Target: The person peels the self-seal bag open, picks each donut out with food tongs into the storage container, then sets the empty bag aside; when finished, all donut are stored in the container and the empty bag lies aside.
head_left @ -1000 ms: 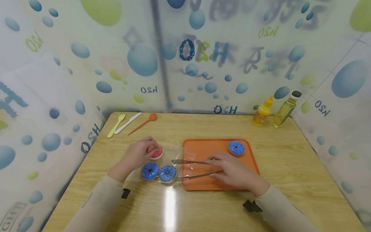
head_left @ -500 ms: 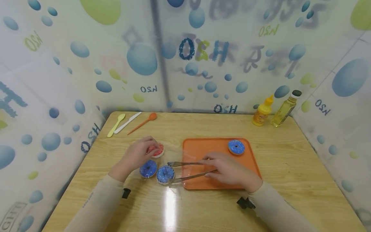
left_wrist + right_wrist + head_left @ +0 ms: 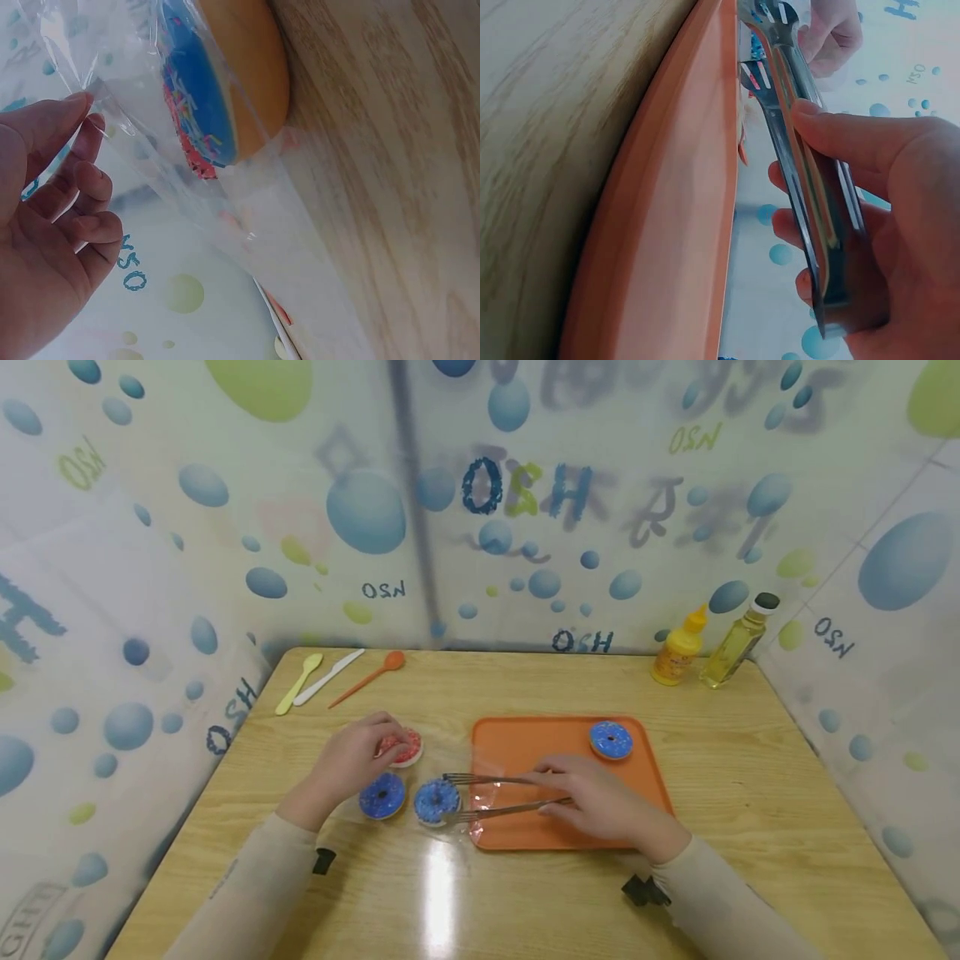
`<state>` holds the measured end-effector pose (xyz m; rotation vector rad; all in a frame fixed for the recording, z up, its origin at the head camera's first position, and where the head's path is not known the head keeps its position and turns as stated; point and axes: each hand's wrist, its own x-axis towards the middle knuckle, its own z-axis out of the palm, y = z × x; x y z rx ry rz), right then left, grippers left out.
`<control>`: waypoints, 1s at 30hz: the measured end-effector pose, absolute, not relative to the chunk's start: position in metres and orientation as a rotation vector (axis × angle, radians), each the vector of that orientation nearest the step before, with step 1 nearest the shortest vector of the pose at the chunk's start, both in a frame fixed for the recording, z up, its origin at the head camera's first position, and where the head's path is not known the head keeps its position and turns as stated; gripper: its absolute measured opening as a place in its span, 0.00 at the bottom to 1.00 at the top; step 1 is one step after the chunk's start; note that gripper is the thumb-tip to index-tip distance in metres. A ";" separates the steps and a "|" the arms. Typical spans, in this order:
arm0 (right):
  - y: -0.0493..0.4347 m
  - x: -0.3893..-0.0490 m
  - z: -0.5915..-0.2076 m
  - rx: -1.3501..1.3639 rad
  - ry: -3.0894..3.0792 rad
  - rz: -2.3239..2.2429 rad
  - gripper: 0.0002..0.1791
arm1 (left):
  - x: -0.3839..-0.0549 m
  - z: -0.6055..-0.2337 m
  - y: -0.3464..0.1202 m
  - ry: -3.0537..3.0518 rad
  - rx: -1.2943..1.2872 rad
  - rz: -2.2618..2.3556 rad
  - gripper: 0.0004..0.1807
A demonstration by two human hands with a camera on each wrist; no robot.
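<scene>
My left hand [image 3: 352, 762] pinches the edge of a clear plastic bag [image 3: 131, 131] between thumb and forefinger. A red-topped donut [image 3: 409, 749] shows partly behind those fingers. Just below lies a dark blue donut [image 3: 382, 796]. In my right hand [image 3: 600, 797] is a pair of metal tongs [image 3: 802, 150], its arms spread apart and pointing left. The tong tips stand on either side of a blue sprinkled donut [image 3: 437, 802] at the bag's mouth. An orange tray [image 3: 517, 743] lies beneath the tongs, with one blue donut [image 3: 611, 741] at its back right.
A yellow spoon [image 3: 300, 683], a white knife [image 3: 328, 678] and an orange spoon [image 3: 369, 679] lie at the back left. The yellow squeeze bottle [image 3: 678, 648] and an oil bottle [image 3: 735, 645] stand at the back right. Patterned walls enclose the wooden table.
The tongs moved left around the blue sprinkled donut, then back right. That donut shifted slightly left, then right, away from the dark blue one. My left hand stays nearly still.
</scene>
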<state>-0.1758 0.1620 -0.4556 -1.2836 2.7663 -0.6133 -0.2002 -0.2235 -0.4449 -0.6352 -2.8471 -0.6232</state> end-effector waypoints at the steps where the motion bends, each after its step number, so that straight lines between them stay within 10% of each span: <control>1: 0.163 -0.176 -0.456 -1.285 2.773 -0.616 0.27 | -0.201 -0.445 -0.224 -2.849 -0.632 -0.618 0.03; 30: 0.216 -0.164 -0.466 -1.266 3.020 -0.660 0.30 | -0.200 -0.449 -0.226 -2.852 -0.503 -0.633 0.04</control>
